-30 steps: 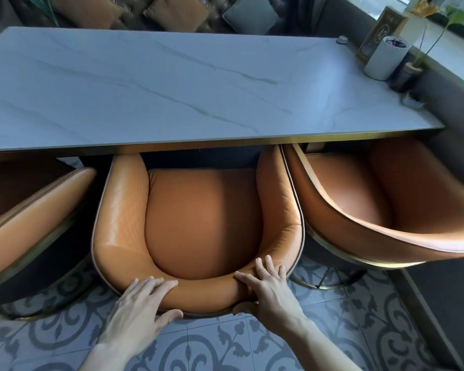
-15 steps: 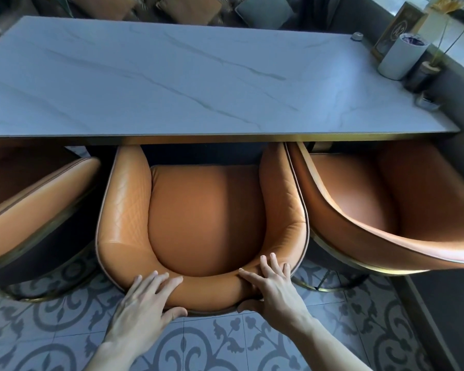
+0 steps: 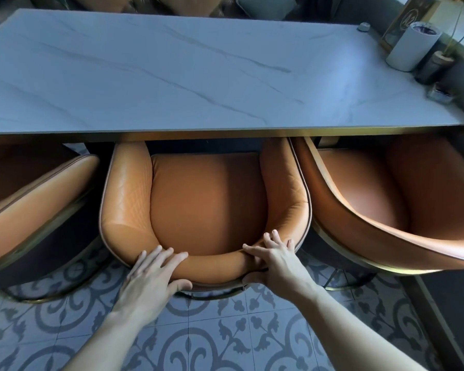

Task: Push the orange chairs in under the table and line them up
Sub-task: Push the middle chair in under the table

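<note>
Three orange leather chairs stand along the near side of a white marble table point(image 3: 172, 76). The middle chair point(image 3: 206, 199) faces the table, its armrest fronts reaching under the gold table edge. My left hand point(image 3: 153, 279) grips the curved backrest top on the left, thumb beneath the rim. My right hand point(image 3: 276, 261) grips the same backrest on the right, fingers over the top. The left chair point(image 3: 38, 194) and the right chair point(image 3: 386, 204) sit close on either side, each turned at an angle; the right one nearly touches the middle chair.
A white cylinder point(image 3: 410, 46), a gold-framed sign point(image 3: 413, 14), a small plant pot point(image 3: 437, 65) and a small glass dish point(image 3: 441, 93) stand at the table's far right. Cushions line a bench behind the table. Patterned grey floor tiles point(image 3: 225, 330) lie underfoot.
The middle chair has slid forward, a little further under the table edge. Both hands stayed on its backrest and moved with it.
</note>
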`<state>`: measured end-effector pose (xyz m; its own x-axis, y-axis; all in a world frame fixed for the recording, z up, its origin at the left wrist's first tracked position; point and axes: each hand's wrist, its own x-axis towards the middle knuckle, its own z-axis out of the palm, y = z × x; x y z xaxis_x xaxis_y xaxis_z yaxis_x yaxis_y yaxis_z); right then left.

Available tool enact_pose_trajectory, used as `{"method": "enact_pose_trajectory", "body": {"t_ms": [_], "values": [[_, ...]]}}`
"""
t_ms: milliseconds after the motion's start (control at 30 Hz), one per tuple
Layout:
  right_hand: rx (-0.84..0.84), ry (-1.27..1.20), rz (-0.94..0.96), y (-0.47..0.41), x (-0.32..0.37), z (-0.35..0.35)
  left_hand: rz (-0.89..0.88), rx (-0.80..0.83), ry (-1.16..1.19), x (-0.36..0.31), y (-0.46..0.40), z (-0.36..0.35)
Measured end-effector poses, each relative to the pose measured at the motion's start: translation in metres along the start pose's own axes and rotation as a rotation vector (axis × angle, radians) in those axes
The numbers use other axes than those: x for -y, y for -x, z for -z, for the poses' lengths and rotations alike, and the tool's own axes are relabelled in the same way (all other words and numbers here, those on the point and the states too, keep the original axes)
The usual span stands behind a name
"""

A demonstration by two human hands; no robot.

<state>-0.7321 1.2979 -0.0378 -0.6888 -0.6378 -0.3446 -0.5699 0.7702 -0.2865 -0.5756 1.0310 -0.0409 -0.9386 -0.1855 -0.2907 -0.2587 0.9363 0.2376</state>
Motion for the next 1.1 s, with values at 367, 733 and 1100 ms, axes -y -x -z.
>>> {"method": "enact_pose_trajectory", "body": {"t_ms": [367,733,1100], "values": [[0.023,-0.045,-0.019,0.002,0.009,0.001,0.002,-0.041,0.074,0.007,0.001,-0.001],[-0.015,-0.097,0.014,0.016,-0.014,0.000,0.014,0.014,0.083,-0.023,0.013,-0.004],[0.027,-0.080,-0.007,0.018,-0.014,0.002,0.068,0.123,0.116,-0.028,0.005,0.003]]}}
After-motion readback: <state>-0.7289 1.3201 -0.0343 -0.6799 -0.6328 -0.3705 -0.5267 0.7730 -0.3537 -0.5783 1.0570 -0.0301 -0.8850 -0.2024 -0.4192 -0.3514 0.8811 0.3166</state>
